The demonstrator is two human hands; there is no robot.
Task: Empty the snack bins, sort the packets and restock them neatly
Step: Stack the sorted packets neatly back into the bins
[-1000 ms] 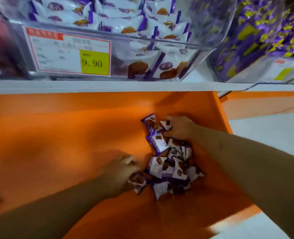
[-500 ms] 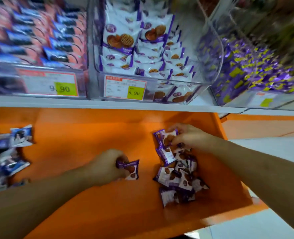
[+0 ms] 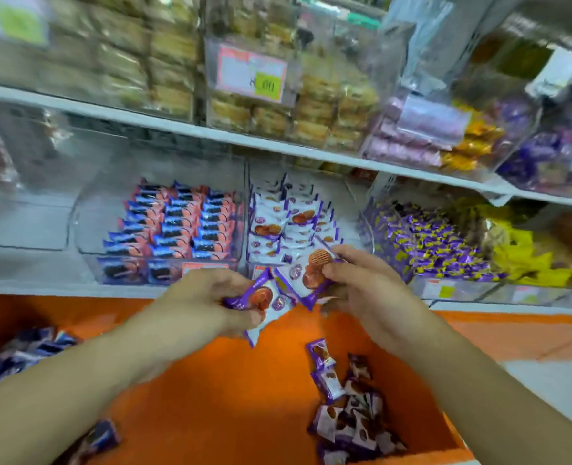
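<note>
White-and-purple cookie packets [image 3: 298, 280] are held above the orange shelf [image 3: 210, 380], before the clear middle bin [image 3: 288, 226]. The left hand [image 3: 210, 297] grips some, the right hand [image 3: 355, 280] pinches others. A loose packet pile [image 3: 348, 414] lies near the shelf's right edge; bare orange spreads leftward.

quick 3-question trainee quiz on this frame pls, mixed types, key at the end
1. True or false: both hands are holding purple-and-white biscuit packets.
2. The loose pile of purple-and-white packets on the orange ledge lies: A) below the right hand, B) below the left hand, C) inside a clear bin.
3. Fill in: the bin left of the purple-and-white packets' bin holds rows of blue and ____ packets.

Key
1. True: left hand and right hand each grip packets.
2. A: pile on the orange ledge.
3. Pink: blue-and-pink packets, beside the biscuit bin.
</note>
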